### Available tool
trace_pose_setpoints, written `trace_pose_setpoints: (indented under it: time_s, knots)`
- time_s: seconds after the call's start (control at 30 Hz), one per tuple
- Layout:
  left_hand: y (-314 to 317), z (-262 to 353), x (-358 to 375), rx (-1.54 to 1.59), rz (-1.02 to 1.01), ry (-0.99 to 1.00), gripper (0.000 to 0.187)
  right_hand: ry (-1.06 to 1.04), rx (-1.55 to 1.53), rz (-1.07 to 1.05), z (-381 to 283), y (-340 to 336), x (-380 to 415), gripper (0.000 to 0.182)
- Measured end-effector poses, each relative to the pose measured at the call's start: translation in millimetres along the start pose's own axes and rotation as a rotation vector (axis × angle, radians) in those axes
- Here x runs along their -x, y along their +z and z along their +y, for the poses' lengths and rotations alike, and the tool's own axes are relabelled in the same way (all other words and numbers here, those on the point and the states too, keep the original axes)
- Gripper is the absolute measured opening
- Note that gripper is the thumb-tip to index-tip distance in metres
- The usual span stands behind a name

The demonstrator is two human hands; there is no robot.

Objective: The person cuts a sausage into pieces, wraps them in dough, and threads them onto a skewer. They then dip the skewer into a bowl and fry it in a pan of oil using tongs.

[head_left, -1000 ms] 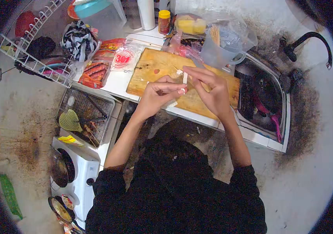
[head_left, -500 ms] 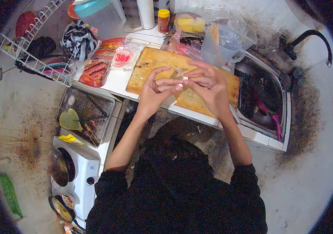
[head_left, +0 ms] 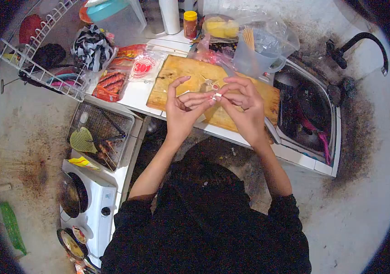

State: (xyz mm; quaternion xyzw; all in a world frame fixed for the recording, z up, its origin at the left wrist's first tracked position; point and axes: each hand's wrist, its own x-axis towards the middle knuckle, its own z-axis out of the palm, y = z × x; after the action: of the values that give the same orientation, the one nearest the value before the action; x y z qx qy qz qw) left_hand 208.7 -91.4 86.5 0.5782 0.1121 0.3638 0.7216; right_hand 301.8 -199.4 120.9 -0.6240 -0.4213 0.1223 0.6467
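Above the wooden board (head_left: 172,75), my left hand (head_left: 183,109) and my right hand (head_left: 245,107) meet at their fingertips. Between them is a small white piece (head_left: 216,96), pinched by the thumb and fingers of both hands. The index finger of my left hand is raised away from it. Small pale scraps lie on the board behind the fingers, and part of a knife blade shows beside my right hand. What the white piece is, I cannot make out.
Red sausage packs (head_left: 111,85) lie left of the board. Behind it stand a clear jug (head_left: 254,61) with skewers and a yellow-lidded jar (head_left: 190,26). A sink (head_left: 307,109) is at the right, a white stove (head_left: 101,201) at the lower left.
Both hands stay together at the white piece. My left hand has shifted slightly right and my right hand slightly left, uncovering more of the knife and scraps.
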Motion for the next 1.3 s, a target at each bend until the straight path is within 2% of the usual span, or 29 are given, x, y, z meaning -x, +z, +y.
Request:
trace_pose_setpoints:
  time_s: [0.1,0.17,0.23,0.3,0.37,0.4,0.47,0.5,0.57,0.7,0.77,0.9,0.97,1.0,1.07,1.1,1.17,1.3]
  knots:
    - [-4.3,-4.1,-1.5,0.01,-0.004,-0.033,0.063,-0.006,0.079,-0.014,0.4,1.1,3.9,0.038]
    - [-5.1,-9.5,-0.4,0.035,-0.005,-0.053,0.062,-0.08,0.081,0.01,5.5,1.1,7.2,0.038]
    - [-4.1,-9.9,0.3,0.058,-0.008,-0.074,0.061,-0.053,0.066,0.026,8.2,0.6,11.1,0.038]
    - [-2.1,-6.6,1.9,0.086,0.043,-0.185,0.06,-0.024,0.052,0.042,14.4,-0.5,15.7,0.038]
    - [-1.5,-9.5,3.6,0.11,0.058,-0.19,0.06,-0.32,0.4,0.082,22.6,-1.2,19.8,0.036]
    - [-0.9,-10.7,4.0,0.134,0.072,-0.193,0.06,-0.319,0.4,0.082,21.2,-1.2,20.1,0.036]
    - [0.9,-11.5,4.5,0.158,0.097,-0.201,0.06,-0.453,0.662,0.053,17.4,-1.1,20.2,0.053]
    - [1.6,-11.9,4.7,0.181,0.124,-0.209,0.06,-0.453,0.663,0.054,20.8,0.1,21.5,0.053]
    - [1.5,-15.5,6.0,0.205,0.134,-0.195,0.06,-0.407,0.4,0.062,29.8,4.3,25.4,0.053]
    - [4.2,-19.4,9.8,0.149,0.184,-0.096,0.058,-0.406,0.358,0.083,23.0,11.3,27.1,0.054]
    - [5.9,-18.6,10.2,0.154,0.186,-0.078,0.058,-0.255,0.074,0.204,23.5,16.0,26.9,0.046]
    - [6.9,-13.2,9.9,0.178,0.213,-0.082,0.059,-0.219,0.068,0.15,25.8,14.4,25.3,0.047]
    - [6.7,-12.9,12.6,0.228,0.214,-0.142,0.058,-0.392,0.314,0.151,31.1,11.9,26.0,0.046]
    - [6.8,-12.9,14.0,0.276,0.21,-0.203,0.056,-0.392,0.312,0.149,28.7,11.3,25.6,0.046]
    - [10.0,-11.2,15.7,0.362,0.221,-0.27,0.054,-0.544,0.596,0.18,19.0,9.7,24.5,0.03]
    - [10.9,-10.5,16.0,0.449,0.23,-0.336,0.052,-0.544,0.596,0.18,17.8,10.7,25.1,0.03]
    - [8.8,-12.3,17.0,0.514,0.222,-0.371,0.05,-0.413,0.475,0.147,16.5,13.8,26.3,0.017]
    - [3.4,-19.0,17.2,0.656,0.219,-0.452,0.048,-0.359,0.441,-0.004,28.7,8.8,21.6,0.027]
